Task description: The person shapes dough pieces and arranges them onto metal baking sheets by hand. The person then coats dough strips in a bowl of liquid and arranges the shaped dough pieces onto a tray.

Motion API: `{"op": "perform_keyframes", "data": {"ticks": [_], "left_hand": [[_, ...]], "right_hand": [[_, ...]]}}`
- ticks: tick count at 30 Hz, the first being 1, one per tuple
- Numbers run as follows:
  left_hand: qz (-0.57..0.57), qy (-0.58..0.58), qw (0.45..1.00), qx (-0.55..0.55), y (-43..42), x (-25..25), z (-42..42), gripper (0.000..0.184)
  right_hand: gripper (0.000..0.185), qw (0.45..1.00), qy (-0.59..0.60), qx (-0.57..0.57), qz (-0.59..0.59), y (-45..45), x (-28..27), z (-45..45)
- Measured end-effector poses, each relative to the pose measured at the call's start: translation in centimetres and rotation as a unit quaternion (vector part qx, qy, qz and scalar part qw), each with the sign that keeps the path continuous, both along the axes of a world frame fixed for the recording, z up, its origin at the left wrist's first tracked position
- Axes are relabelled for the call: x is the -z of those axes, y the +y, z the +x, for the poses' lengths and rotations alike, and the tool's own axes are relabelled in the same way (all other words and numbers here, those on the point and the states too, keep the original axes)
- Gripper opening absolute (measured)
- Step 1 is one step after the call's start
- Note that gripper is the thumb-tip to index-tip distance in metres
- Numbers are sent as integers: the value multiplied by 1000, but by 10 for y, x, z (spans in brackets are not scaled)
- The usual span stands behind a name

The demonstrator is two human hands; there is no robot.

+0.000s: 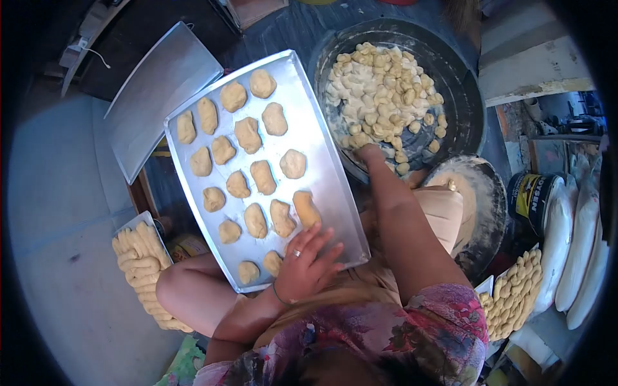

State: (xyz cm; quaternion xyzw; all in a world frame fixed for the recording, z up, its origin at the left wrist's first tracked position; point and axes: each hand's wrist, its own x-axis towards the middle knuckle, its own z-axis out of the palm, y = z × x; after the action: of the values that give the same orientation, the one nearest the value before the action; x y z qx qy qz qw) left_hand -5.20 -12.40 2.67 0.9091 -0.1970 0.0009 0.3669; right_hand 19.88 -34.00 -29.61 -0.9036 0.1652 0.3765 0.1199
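Observation:
A silver metal tray (338, 199) lies tilted across my lap, with rows of rounded dough lumps on it. My left hand (305, 260), wearing a ring, is over the tray's near right part with its fingers spread. Its fingertips are at the end of a longer dough lump (306, 209). My right hand (369, 153) reaches into a large black basin (467, 106), at the near edge of a heap of small floury dough pieces (380, 96). Its fingers are mostly hidden, so any grip on a piece does not show clearly.
An upturned or leaning metal tray (161, 90) is at the upper left. A floury dark basin (489, 193) stands right of my leg. Shaped dough fills trays at left (145, 270) and right (512, 296). A paint can (531, 196) and long white plastic-wrapped bundles (559, 244) stand farther right.

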Motion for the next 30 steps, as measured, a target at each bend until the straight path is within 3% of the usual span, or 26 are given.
{"op": "perform_keyframes", "data": {"ticks": [3, 6, 8, 9, 10, 13, 16, 17, 19, 21, 23, 24, 27, 28, 30], "left_hand": [[-9, -4, 1000, -5, 5, 3, 6, 37], [-19, -17, 1000, -14, 7, 7, 10, 34], [-26, -24, 999, -14, 8, 8, 9, 33], [-28, -28, 999, -12, 8, 8, 10, 32], [-30, -34, 999, -10, 8, 7, 10, 32], [-40, -49, 998, -17, 7, 4, 9, 31], [-41, -73, 996, -21, 4, 0, 7, 31], [-39, -82, 996, -22, 2, 0, 5, 31], [-35, -99, 994, -22, -2, -1, 0, 31], [-33, -101, 994, -10, -6, -5, -5, 31], [-21, -113, 993, -8, -7, -12, -11, 30], [-15, -122, 992, -9, -6, -16, -15, 30], [3, -137, 989, -49, -3, -23, -24, 28], [10, -140, 988, -67, 0, -25, -27, 27], [15, -144, 982, -122, 8, -32, -30, 26]], "right_hand": [[53, 998, 34, -48, 3, -1, -1, 2], [44, 995, -30, -68, 65, -13, 11, 7], [30, 959, -76, 139, 234, -28, 23, 10], [24, 914, -98, 239, 313, -32, 25, 10], [22, 751, -130, 462, 454, -24, 13, 10], [37, 616, -130, 478, 613, -26, -34, 28], [35, 659, -331, 484, 472, 2, -73, 41], [36, 703, -431, 405, 396, 14, -52, 44], [38, 736, -601, 225, 216, 34, 29, 53], [36, 843, -424, 157, 292, 46, -20, 37], [35, 904, -221, 71, 359, 64, -72, 19], [34, 840, -374, 157, 360, 67, -52, 20], [34, 775, -579, 36, 250, 56, -60, 13], [34, 820, -467, -98, 315, 54, -56, 3], [35, 879, -337, -54, 334, 35, -76, -11]]}}
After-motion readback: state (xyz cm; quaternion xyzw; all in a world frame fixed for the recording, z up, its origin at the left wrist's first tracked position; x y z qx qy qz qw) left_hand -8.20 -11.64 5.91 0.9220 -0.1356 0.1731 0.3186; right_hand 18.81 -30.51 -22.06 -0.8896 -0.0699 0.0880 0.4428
